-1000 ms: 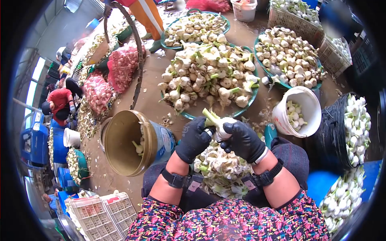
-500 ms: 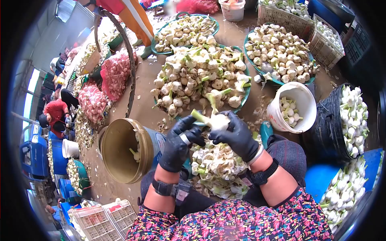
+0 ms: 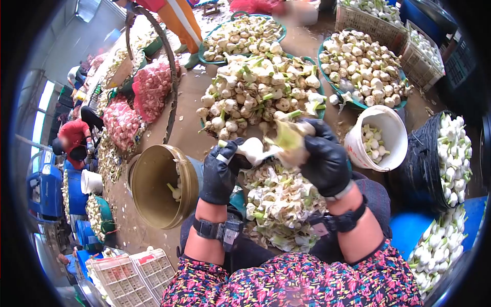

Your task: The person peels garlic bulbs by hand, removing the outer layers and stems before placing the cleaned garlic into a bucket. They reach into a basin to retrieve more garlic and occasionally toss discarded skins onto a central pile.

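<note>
Black gloves cover both hands. My left hand (image 3: 221, 171) is closed on a white garlic bulb (image 3: 251, 151), its short green stem poking out past the fingers. My right hand (image 3: 327, 159) grips a blurred piece of yellow-green garlic skin (image 3: 289, 142), which it holds just right of the bulb. Below the hands lies a heap of pale peeled skins (image 3: 279, 204). Beyond them, unpeeled garlic bulbs (image 3: 255, 94) are piled in a green basin (image 3: 320, 105).
An olive bucket (image 3: 158, 189) lies tilted at left. On the right are a white bucket (image 3: 353, 143) and a black container (image 3: 417, 158) of clean garlic. More basins, crates (image 3: 422, 64) and pink net bags (image 3: 153, 92) stand farther off, near other people.
The hands have moved apart. The bulb has passed leftward into my left hand, while my right hand has pulled skin away to the right. The view has shifted slightly.
</note>
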{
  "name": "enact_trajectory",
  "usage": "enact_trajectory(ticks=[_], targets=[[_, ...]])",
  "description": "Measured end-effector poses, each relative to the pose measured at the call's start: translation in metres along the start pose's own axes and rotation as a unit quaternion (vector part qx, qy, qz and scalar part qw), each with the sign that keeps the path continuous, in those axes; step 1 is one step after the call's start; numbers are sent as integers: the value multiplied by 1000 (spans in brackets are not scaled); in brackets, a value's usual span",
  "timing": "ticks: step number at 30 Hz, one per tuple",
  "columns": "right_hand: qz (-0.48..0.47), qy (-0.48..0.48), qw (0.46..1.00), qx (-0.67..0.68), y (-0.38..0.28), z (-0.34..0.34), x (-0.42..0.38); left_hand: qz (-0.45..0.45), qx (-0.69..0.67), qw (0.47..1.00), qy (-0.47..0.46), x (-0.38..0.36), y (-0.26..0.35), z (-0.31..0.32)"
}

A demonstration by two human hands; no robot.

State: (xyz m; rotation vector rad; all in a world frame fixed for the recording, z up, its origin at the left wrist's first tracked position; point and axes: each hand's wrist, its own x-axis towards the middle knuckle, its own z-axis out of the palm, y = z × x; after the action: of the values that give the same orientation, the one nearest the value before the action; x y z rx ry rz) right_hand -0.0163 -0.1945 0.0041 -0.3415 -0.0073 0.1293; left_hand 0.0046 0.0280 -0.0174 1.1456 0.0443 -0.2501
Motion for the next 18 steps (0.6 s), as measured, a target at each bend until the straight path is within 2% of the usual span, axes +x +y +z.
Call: enact_trajectory(ticks=[2,3,4,5,6,8,9,10,11,12,13,14,16,17,18], targets=[[49,-91,994,-37,-15,-9,-9,30,-19,999,33,3,-1,1],[115,-102,974,-167,-23,-8,-13,30,-17,999,33,3,0,2],[172,-134,906,-363,-23,-12,-15,19,-33,999,38,2,2,3],[224,-184,823,-488,-19,-13,-18,8,-50,998,43,2,3,3],[269,-230,717,-601,-13,-14,-21,10,-47,998,44,3,7,1],[300,-246,601,-699,1,-34,-25,61,-49,993,92,4,19,-12],[299,-213,565,-739,9,-36,-25,127,51,988,78,1,28,-30],[240,-175,601,-742,13,-40,-28,191,150,968,61,-3,42,-55],[196,-182,614,-743,13,-42,-28,236,214,941,112,-11,65,-70],[154,-188,626,-741,13,-43,-27,242,343,889,182,-25,96,-70],[163,-184,610,-753,15,-40,-26,237,425,844,226,-29,112,-109],[166,-181,612,-752,17,-39,-27,241,508,791,240,-29,120,-138],[168,-216,579,-768,20,-35,-27,181,624,722,239,-27,126,-130],[172,-222,581,-764,21,-31,-28,190,615,741,189,-19,117,-123],[171,-227,596,-751,23,-30,-26,198,604,759,141,-6,103,-83]])
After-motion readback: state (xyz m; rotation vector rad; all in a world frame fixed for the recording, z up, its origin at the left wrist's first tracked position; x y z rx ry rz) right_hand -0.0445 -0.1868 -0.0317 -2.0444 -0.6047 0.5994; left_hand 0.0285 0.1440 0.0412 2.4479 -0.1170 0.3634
